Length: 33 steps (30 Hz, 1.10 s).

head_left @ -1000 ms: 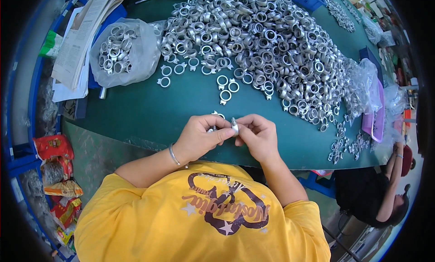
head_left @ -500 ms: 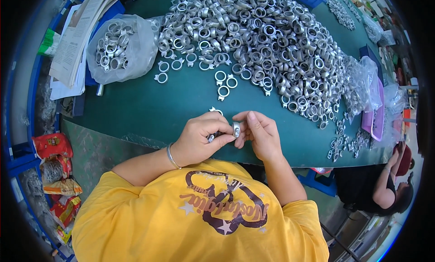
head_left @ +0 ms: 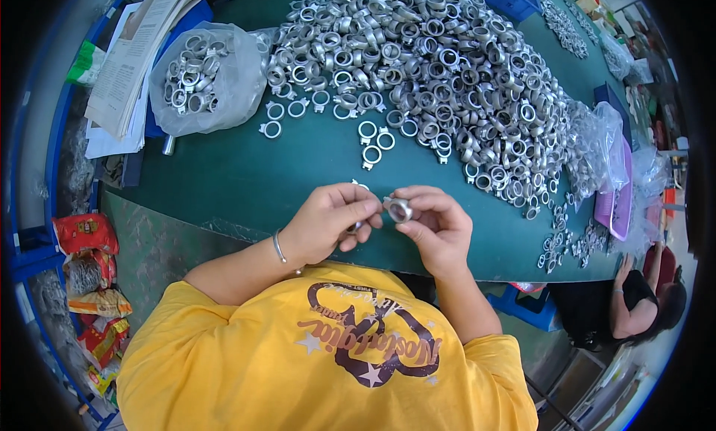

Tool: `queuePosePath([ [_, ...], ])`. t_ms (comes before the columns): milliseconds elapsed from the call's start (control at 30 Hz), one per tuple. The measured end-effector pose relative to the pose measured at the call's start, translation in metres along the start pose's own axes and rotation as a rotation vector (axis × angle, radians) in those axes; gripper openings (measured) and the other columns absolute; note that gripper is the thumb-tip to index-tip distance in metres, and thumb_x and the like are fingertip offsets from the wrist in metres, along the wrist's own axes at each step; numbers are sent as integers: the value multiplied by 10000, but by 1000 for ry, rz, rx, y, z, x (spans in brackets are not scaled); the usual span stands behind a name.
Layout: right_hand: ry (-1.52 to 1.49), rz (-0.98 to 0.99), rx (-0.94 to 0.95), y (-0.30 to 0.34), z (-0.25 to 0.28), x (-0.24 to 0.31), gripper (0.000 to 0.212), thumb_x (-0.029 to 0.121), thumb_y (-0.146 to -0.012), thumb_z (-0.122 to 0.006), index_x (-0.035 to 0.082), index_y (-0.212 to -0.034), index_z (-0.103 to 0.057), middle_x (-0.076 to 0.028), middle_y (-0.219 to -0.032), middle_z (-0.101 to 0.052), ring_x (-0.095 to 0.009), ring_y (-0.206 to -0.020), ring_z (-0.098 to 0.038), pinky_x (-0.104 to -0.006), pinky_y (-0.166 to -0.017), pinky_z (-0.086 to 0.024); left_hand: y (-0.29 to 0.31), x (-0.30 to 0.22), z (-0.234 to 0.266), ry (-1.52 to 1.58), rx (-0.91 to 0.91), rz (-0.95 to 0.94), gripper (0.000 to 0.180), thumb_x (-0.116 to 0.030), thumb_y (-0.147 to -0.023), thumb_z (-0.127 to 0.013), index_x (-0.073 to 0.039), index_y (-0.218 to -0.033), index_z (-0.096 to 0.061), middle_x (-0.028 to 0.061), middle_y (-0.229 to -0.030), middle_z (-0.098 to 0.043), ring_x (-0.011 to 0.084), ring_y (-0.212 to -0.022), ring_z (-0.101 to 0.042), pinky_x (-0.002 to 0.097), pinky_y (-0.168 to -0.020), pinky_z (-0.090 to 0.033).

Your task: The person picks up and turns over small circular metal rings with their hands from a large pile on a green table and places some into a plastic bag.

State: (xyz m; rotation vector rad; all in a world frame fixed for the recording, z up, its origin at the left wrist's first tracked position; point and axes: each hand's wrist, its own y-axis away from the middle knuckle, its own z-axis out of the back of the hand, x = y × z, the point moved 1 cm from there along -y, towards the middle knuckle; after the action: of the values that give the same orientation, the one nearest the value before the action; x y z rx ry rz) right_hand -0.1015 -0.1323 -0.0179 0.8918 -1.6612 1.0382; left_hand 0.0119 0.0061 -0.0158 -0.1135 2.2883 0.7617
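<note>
In my right hand (head_left: pixel 444 230), a silver metal ring with a small lug (head_left: pixel 400 210) is pinched between thumb and fingers, its round opening turned toward me. My left hand (head_left: pixel 328 221), with a bangle on the wrist, is beside it, thumb and forefinger close to the ring but apart from it. Its fingers are curled, and a glint of metal shows in them, too small to name. Just beyond my left fingertips lies another ring (head_left: pixel 360 185), partly hidden. Farther up the green table (head_left: pixel 224 181) is a cluster of loose rings (head_left: pixel 371 157).
A large heap of similar rings (head_left: pixel 440 65) covers the table's far side. At left stand a plastic bag of rings (head_left: pixel 239 99) and stacked papers (head_left: pixel 119 80). A purple basket (head_left: pixel 620 200) and clear bags are at right. Another person (head_left: pixel 634 304) sits beyond the right edge.
The ring between my hands has turned and now sits in my right hand's pinch. My left fingers have come off it, and my right hand has shifted slightly right.
</note>
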Motion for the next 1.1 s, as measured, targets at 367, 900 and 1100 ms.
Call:
queuePosePath([
  [367, 869, 0, -70, -19, -15, -14, 89, 62, -744, -647, 26, -819, -615, -96, -772, -583, -258, -671, -575, -323, -572, -469, 4, -12, 28, 92, -194, -176, 92, -144, -869, -548, -56, -879, -526, 28, -736, -532, 79, -578, -486, 180, -417, -361],
  [900, -22, -692, -115, -19, -11, -6, 101, 30, -812, -587, -41, -877, -618, -56, -736, -620, -91, -556, -579, -196, -506, -467, 6, -4, 3, -272, -76, -116, 145, -123, -835, -617, -20, -933, -588, 11, -677, -552, 31, -503, -451, 142, -425, -319],
  [1100, 173, -207, -108, -11, -17, -7, 118, -18, -850, -539, -28, -951, -598, -52, -794, -596, -103, -672, -594, -209, -615, -498, 9, -4, 0, -616, -86, -482, 108, -66, -791, -649, -10, -874, -610, 23, -778, -586, 71, -631, -526, 186, -565, -408],
])
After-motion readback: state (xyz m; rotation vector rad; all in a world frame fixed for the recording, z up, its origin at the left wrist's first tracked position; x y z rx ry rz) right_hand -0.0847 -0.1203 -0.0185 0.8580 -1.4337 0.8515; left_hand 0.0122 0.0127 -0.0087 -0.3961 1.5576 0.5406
